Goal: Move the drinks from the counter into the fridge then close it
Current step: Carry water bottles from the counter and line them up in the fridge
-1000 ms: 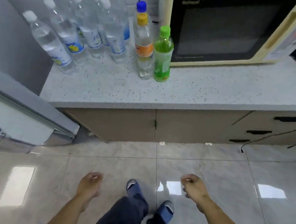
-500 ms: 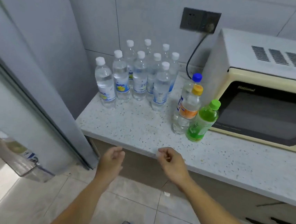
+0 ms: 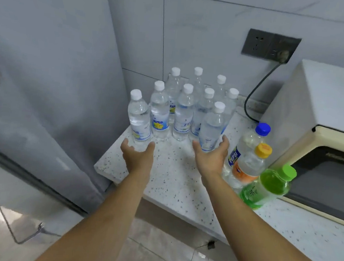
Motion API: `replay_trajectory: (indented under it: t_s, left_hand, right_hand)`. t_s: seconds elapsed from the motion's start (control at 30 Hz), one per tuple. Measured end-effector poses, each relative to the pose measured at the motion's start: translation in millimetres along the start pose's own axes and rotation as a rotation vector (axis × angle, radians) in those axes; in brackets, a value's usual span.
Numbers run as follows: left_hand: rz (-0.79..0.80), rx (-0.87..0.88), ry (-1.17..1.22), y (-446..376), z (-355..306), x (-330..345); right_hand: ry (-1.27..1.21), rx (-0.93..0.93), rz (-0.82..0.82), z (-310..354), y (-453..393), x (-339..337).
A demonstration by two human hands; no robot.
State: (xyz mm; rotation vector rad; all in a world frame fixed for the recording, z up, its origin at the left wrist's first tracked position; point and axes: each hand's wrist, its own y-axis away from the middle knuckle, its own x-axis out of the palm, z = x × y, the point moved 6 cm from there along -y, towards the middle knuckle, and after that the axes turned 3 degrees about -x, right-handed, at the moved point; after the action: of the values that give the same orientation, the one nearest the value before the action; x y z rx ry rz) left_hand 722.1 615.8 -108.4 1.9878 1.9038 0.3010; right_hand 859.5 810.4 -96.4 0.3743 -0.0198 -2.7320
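We have raised both hands from our sides: left hand (image 3: 138, 155) and right hand (image 3: 211, 155), fingers apart, now cup two water bottles (image 3: 139, 120) on the counter (image 3: 175, 172), ready to grasp.

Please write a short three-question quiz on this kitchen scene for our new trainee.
1. How many white-capped water bottles stand on the counter?
2. True or false: the left hand already has a closed grip on a bottle.
3. Which bottle stands nearest the microwave door? A) blue-capped bottle B) orange-capped bottle C) green bottle

Key:
1. Nine.
2. False: its fingers are spread at the base of the leftmost water bottle, not curled round it; the right hand is likewise open at the front water bottle.
3. C.
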Motion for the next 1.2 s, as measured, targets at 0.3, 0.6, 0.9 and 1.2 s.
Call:
replay_trajectory:
  t_s: [0.3, 0.6, 0.9, 1.2]
  left_hand:
    - [-0.161, -0.088, -0.039, -61, -7, 35]
    - [-0.218, -0.066, 0.061, -70, -14, 43]
    - [-0.074, 0.142, -0.091, -14, 21, 30]
    - [0.227, 0.268, -0.186, 42, 54, 5]
  right_hand:
    - [-0.050, -0.031, -0.094, -17, -44, 21]
    - [-0.122, -0.046, -0.092, -22, -46, 21]
    - [-0.100, -0.099, 0.081, -21, 9, 18]
    - [-0.076, -0.159, 0.168, -31, 75, -11]
